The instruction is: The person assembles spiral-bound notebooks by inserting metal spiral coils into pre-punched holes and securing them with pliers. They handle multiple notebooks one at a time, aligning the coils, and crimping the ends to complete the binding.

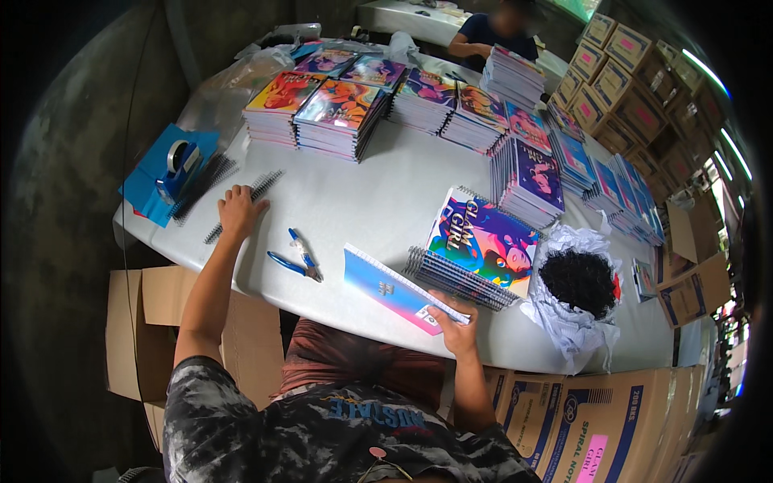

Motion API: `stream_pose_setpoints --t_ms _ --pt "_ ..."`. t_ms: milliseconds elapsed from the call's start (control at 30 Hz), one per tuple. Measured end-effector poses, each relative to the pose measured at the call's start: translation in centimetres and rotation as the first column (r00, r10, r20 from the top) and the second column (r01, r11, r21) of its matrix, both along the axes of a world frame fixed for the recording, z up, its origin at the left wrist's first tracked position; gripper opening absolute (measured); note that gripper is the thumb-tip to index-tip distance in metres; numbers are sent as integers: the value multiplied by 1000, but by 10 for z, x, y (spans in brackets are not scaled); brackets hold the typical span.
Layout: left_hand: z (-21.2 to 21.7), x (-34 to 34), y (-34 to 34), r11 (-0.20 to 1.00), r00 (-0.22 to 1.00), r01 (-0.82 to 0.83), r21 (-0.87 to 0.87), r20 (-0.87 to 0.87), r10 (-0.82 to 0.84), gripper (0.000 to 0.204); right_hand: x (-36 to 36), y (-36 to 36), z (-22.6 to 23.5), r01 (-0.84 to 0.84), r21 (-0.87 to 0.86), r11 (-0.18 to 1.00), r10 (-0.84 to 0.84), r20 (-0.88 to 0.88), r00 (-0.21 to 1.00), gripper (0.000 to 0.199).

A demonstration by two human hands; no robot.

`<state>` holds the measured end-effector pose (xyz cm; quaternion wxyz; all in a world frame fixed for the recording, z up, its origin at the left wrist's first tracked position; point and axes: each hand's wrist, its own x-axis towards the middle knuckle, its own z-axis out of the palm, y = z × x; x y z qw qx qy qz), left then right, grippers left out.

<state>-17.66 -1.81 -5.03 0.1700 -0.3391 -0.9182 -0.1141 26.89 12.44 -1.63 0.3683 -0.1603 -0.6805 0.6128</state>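
My right hand [455, 324] grips the lower right corner of an uncoiled notebook [386, 291] with a blue-to-pink cover, tilted over the table's near edge. My left hand [238, 212] is curled down over a black spiral binding coil [266, 187] lying on the table, its thumb apart from the fingers. More black coils [203, 191] lie in a bunch just left of it. Between my hands rests a pair of blue-handled pliers [299, 259], handles spread. Beside my right hand stands a stack of spiral notebooks [485, 243] with a colourful illustrated cover on top.
A blue tape dispenser [179, 167] sits on blue sheets [138, 187]. Notebook stacks [338, 109] line the far side and right. White plastic [564, 330] holds a tangle of black coil scraps [578, 282]. Cartons [616, 72] are piled behind; a person [493, 36] sits across.
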Motion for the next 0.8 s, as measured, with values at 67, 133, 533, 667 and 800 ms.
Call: stream_pose_setpoints --t_ms 67,133,533,667,800 --pt "4 -3 0 1000 1000 -3 -16 12 3 26 -2 0 1 4 13 1000 -4 5 1000 25" --pt "10 -11 0 1000 1000 5 -16 -18 -6 27 0 -2 2 8 -8 1000 -7 44 999 26" --pt "90 86 11 600 452 462 653 409 -793 35 -7 1 6 109 116 987 -115 53 992 32" --pt "108 160 7 710 275 406 575 665 -695 36 -8 2 5 118 46 992 -120 56 991 31" --pt "106 169 13 756 320 455 471 706 -632 35 -9 4 4 130 71 989 -133 41 990 29"
